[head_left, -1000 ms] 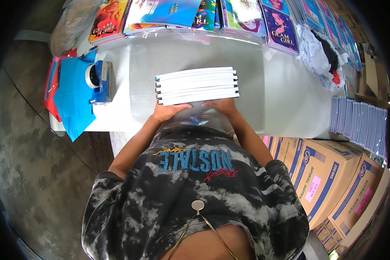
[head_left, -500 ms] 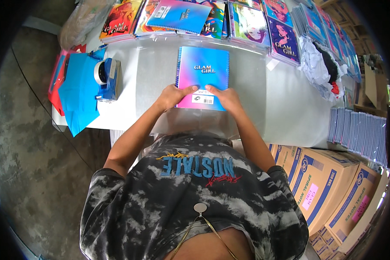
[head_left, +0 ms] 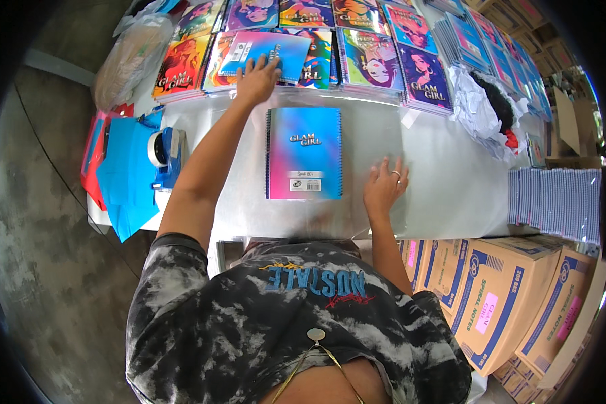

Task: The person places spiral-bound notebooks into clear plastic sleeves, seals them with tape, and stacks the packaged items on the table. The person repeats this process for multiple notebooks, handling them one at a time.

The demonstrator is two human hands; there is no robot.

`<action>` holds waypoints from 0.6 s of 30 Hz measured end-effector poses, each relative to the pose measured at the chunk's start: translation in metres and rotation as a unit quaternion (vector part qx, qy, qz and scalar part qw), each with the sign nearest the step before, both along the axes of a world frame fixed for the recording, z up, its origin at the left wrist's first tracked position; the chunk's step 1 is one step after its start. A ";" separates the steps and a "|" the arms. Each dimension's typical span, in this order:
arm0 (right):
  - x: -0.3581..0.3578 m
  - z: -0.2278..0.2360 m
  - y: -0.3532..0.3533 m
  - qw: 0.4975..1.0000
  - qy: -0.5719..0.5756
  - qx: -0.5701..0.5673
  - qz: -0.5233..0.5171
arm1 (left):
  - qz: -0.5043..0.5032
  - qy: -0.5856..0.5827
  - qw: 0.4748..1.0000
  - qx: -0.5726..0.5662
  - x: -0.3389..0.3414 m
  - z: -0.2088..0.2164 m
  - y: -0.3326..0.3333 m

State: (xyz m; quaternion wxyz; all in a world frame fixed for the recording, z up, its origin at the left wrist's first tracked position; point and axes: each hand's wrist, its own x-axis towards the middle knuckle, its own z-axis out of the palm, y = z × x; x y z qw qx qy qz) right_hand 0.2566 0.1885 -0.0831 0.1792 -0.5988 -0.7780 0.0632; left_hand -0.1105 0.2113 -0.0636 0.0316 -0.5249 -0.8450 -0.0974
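Observation:
A pink-and-blue spiral notebook [head_left: 305, 151] lies flat on the table before me, spiral edges along both sides, so it seems to be a small stack. My left hand [head_left: 257, 81] reaches to the far row. Its fingers are spread over another blue spiral notebook [head_left: 293, 59], which lies slanted across the stacks there. To the right of the near notebook, my right hand [head_left: 385, 185] rests open with nothing in it, a ring on one finger.
Stacks of colourful illustrated notebooks [head_left: 424, 74] line the table's far side. At left are a blue tape dispenser [head_left: 172, 158] and blue sheets [head_left: 124, 178]. Crumpled paper [head_left: 481, 118] and a row of notebooks [head_left: 552, 198] stand right. Cartons [head_left: 498, 296] sit below the table's right side.
Both hands have let go of the near notebook. The left has moved forward onto the far slanted notebook; the right has moved aside to the right.

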 end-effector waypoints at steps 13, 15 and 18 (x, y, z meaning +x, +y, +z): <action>0.007 -0.011 0.003 0.967 0.221 -0.128 0.007 | 0.304 -0.064 0.948 0.073 0.060 -0.029 -0.162; 0.003 -0.008 0.005 0.872 0.438 -0.219 0.012 | 0.406 -0.106 0.905 -0.071 0.093 -0.034 -0.188; 0.001 0.013 0.015 0.808 0.524 -0.269 -0.026 | 0.306 -0.080 0.949 -0.006 0.112 -0.048 -0.202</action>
